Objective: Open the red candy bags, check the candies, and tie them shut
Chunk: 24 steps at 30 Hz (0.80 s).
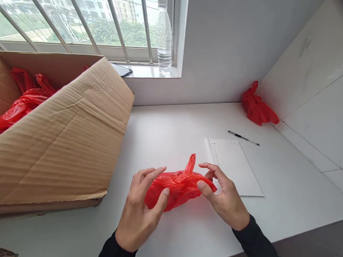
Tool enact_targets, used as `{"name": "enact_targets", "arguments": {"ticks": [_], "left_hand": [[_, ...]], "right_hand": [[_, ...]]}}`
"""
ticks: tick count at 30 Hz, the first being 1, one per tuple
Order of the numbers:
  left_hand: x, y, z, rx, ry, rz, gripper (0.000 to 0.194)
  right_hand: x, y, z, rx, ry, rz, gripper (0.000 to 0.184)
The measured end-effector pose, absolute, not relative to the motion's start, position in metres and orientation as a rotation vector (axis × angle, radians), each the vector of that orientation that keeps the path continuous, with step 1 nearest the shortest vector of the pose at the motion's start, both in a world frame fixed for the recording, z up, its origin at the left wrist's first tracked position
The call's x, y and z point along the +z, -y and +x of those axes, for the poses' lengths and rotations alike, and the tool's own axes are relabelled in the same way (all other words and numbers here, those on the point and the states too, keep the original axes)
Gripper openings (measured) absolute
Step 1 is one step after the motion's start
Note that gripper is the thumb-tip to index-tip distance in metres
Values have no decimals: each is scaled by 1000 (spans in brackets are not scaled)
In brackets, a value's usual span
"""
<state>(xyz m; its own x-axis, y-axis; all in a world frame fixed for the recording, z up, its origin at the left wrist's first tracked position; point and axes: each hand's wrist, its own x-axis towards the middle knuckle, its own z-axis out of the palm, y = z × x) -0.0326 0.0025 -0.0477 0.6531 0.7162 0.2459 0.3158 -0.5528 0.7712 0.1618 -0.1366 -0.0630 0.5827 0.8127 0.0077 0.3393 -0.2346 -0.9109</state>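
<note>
A crumpled red plastic bag (178,187) lies on the white table (171,136) in front of me, one twisted end sticking up. My left hand (140,206) pinches its left side between thumb and fingers. My right hand (224,196) grips the bag's right end, thumb and fingers closed on the plastic. Both wrists wear dark sleeves.
A large open cardboard box (61,139) with red bags (23,101) inside fills the left. A white sheet of paper (234,166) and a pen (243,137) lie to the right. Another red bag (258,107) sits in the far right corner. A water bottle (164,34) stands on the windowsill.
</note>
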Motion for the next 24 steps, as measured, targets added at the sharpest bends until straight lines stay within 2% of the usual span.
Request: {"name": "enact_targets", "arguments": {"ticks": [2,4,8,13,17,24], "left_hand": [[-45,-2,-27,728,-778,2233,22],[-44,-4,-25,803,-881,2099,13],[-45,-13,-28,888,-1120,1732,27],[-37,-8,-21,863,-1056,1783,36],[-26,1,-13,896,-1011,1868,19],[-11,-9,-16,1225,-1017,1673,18]], "right_hand": [[-60,134,160,605,959,-1797,23],[-57,135,161,573,915,-1770,25],[-55,141,168,580,678,-1708,29],[-55,142,166,674,644,-1587,28],[-53,137,161,706,662,-1609,30],[-55,140,177,398,462,-1526,30]]}}
